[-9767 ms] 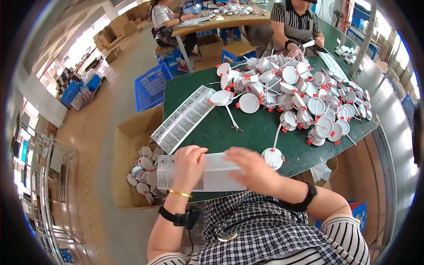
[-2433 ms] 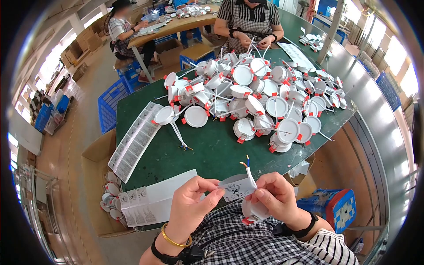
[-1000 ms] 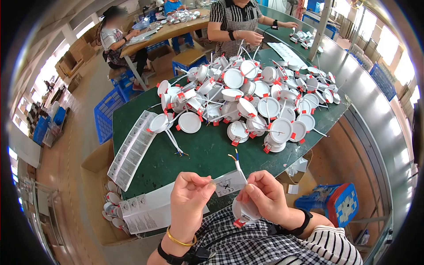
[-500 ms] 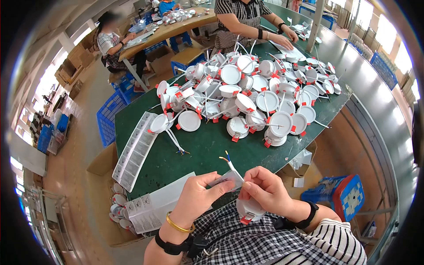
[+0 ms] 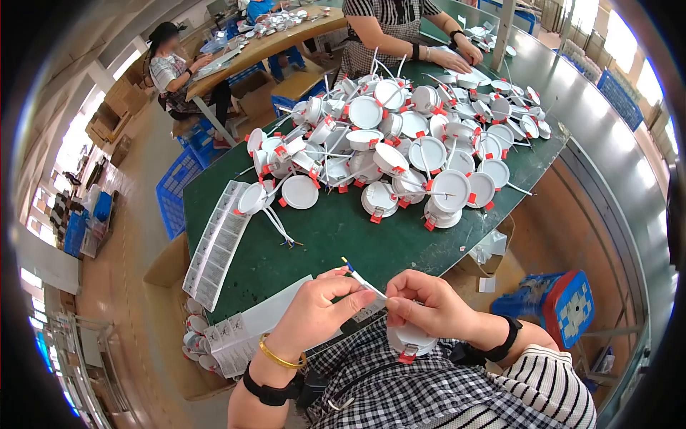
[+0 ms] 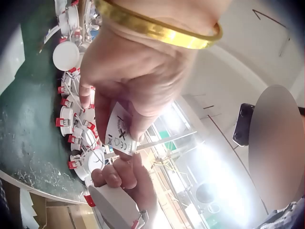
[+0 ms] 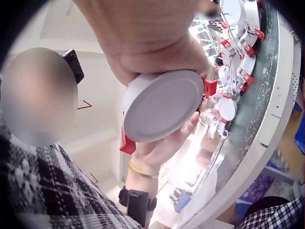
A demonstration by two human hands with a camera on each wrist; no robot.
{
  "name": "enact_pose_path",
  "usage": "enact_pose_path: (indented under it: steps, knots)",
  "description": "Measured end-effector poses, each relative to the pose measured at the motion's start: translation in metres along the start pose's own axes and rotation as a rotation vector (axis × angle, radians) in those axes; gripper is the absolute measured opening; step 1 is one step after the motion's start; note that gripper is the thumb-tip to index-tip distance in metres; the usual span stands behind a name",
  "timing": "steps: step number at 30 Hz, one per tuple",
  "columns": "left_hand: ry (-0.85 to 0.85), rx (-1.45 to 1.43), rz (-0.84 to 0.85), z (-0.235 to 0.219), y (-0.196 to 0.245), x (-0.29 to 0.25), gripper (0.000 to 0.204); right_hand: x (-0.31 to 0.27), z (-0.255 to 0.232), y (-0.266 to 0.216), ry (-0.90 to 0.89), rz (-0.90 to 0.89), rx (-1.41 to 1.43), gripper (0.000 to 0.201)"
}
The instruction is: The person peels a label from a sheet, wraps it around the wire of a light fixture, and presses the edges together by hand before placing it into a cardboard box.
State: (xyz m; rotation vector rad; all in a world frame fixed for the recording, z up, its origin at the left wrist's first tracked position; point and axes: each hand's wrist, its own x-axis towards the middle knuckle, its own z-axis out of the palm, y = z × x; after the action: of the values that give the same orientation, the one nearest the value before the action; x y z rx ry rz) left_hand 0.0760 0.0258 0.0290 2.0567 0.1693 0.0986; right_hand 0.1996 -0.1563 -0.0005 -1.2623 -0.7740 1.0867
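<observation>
My left hand (image 5: 325, 307) pinches a printed white sticker label (image 6: 117, 131) between thumb and fingers. A white cable (image 5: 363, 280) with bare coloured wire ends slants up to the left along the label. My right hand (image 5: 432, 304) pinches the label's other end, where the cable runs. Below that hand hangs a round white downlight (image 7: 164, 107) with red-tipped spring clips, its smooth face turned outward. The fingertips meet closely, so part of the cable is hidden. A partly used label sheet (image 5: 246, 336) lies at the table edge beside my left forearm.
A large heap of downlights (image 5: 400, 136) covers the far part of the green table (image 5: 336, 232). Another label sheet (image 5: 218, 247) lies at left, under one downlight. A carton (image 5: 168, 275) with more downlights stands left; a blue stool (image 5: 550, 304) stands right. Another person works opposite.
Earlier both hands were over the label sheet; later they hold a label and a downlight. In the last second the label has turned edge-on and the cable's wire ends have tipped left.
</observation>
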Motion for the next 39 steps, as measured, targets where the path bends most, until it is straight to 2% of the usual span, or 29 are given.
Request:
enact_pose_path:
  steps: [3,5,6,8,9,11,15,17,21,23,24,26,29,31,34,35,36,37,39]
  knots:
    - [0.030,-0.088,-0.014,-0.001,0.000,-0.003,0.022,0.002,-0.002,-0.002,-0.040,-0.009,-0.048,0.016]
    - [-0.063,-0.188,-0.179,-0.007,0.006,-0.005,0.022,0.004,-0.003,-0.004,-0.077,0.017,-0.112,0.015]
    - [-0.062,-0.188,-0.182,-0.007,0.003,-0.004,0.022,0.005,-0.001,-0.005,-0.079,0.018,-0.110,0.015]
    - [-0.232,-0.084,-0.081,-0.005,-0.007,0.000,0.022,0.007,0.002,-0.007,-0.099,0.001,-0.107,0.015]
    - [-0.230,-0.086,-0.083,-0.003,-0.008,-0.001,0.022,0.007,0.002,-0.005,-0.101,0.004,-0.106,0.015]
    - [-0.173,-0.056,0.064,-0.001,-0.010,-0.001,0.023,0.006,0.001,-0.002,-0.117,0.024,0.018,0.015]
    - [-0.155,-0.038,0.098,0.002,-0.014,-0.007,0.023,0.006,-0.001,-0.006,-0.174,0.043,-0.015,0.015]
    - [-0.184,-0.018,-0.048,-0.002,-0.019,-0.015,0.021,0.005,-0.001,-0.009,-0.123,0.059,-0.022,0.015]
    - [-0.154,-0.055,-0.135,-0.013,-0.021,-0.031,0.018,0.008,-0.005,0.000,-0.078,0.040,-0.016,0.015]
    - [0.041,-0.303,-0.285,-0.007,-0.008,-0.037,0.017,0.015,0.003,0.000,-0.101,0.059,0.011,0.015]
    - [0.055,-0.305,-0.281,-0.006,-0.010,-0.040,0.017,0.020,0.007,-0.002,-0.113,0.044,-0.005,0.014]
    - [0.062,-0.364,-0.382,-0.006,-0.018,-0.048,0.022,0.031,0.017,0.000,-0.166,0.034,-0.010,0.014]
    - [0.181,-0.221,-0.288,-0.016,-0.023,-0.069,0.028,0.049,0.030,-0.004,-0.237,0.030,-0.094,0.014]
    - [0.257,-0.146,-0.302,-0.027,-0.035,-0.093,0.029,0.066,0.038,-0.001,-0.282,0.035,-0.067,0.014]
    - [0.580,-0.264,-0.139,-0.037,-0.036,-0.111,0.023,0.092,0.061,-0.003,-0.358,0.042,-0.043,0.015]
    - [0.593,-0.266,-0.136,-0.041,-0.042,-0.120,0.023,0.102,0.070,-0.003,-0.401,0.050,-0.034,0.015]
    - [0.589,-0.228,-0.227,-0.046,-0.052,-0.132,0.024,0.111,0.077,-0.004,-0.483,0.054,-0.110,0.016]
    - [0.583,-0.192,-0.316,-0.052,-0.059,-0.141,0.024,0.123,0.084,-0.003,-0.492,0.053,-0.122,0.016]
    - [0.627,-0.145,-0.324,-0.071,-0.057,-0.157,0.022,0.148,0.093,0.002,-0.479,-0.256,-0.422,0.018]
